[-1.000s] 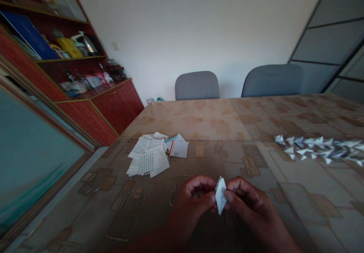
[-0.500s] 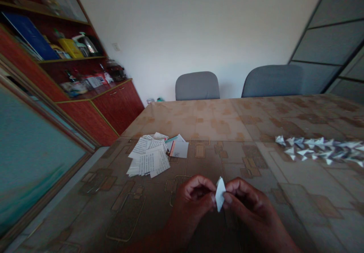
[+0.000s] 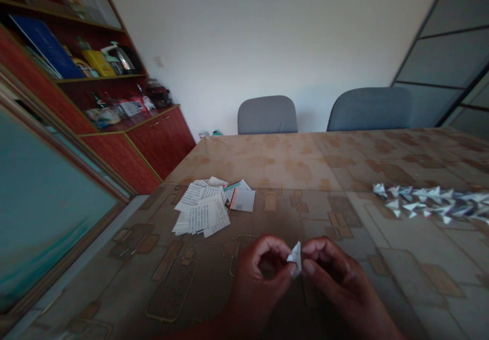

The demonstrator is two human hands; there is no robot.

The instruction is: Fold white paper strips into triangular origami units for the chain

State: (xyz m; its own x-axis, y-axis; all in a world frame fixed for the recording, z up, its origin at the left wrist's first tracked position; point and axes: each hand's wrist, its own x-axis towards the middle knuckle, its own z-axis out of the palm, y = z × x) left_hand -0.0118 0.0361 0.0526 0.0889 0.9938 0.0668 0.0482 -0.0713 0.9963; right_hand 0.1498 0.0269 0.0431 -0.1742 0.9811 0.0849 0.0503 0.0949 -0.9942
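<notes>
A small folded paper piece [image 3: 297, 258], white and pointed at the top, is between my two hands above the near part of the table. My left hand [image 3: 263, 274] pinches it from the left, the thumb low on it and the index finger behind. From the other side, the bent fingers and thumb of my right hand [image 3: 336, 274] close at its right edge; their exact contact is partly hidden. Beyond my left hand lies a loose pile of printed paper slips [image 3: 204, 210]. Rows of several folded paper pieces [image 3: 431, 200] lie at the far right.
A patterned cloth covers the table [image 3: 286, 159]. Two grey chairs [image 3: 266, 115] stand behind its far edge, against the white wall. To the left is a red-brown cabinet [image 3: 153, 146] holding bottles, a blue folder [image 3: 46, 45] and a kettle [image 3: 124, 60].
The folded paper has turned between my fingers: its broad face pointed at me before, and now a side point shows toward the left. My hands have stayed nearly in place. The view has shifted slightly.
</notes>
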